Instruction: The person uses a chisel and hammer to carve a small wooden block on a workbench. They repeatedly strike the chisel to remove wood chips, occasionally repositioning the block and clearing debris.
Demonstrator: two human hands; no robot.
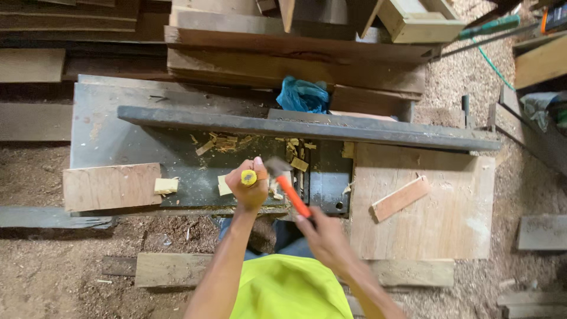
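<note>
- Left hand [249, 188] is wrapped tight around a yellow-handled tool [248, 177], possibly a chisel, upright on the metal table [118, 136].
- Right hand [323, 236], blurred, grips an orange-handled hammer [286, 186] just beside it.

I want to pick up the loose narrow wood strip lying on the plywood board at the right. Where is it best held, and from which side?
Take the narrow wood strip at its middle, from above, thumb and fingers across its two long edges. It lies flat and slanted on the plywood board, nothing touching it, so both edges are free. The right hand with the hammer is nearest.
</note>
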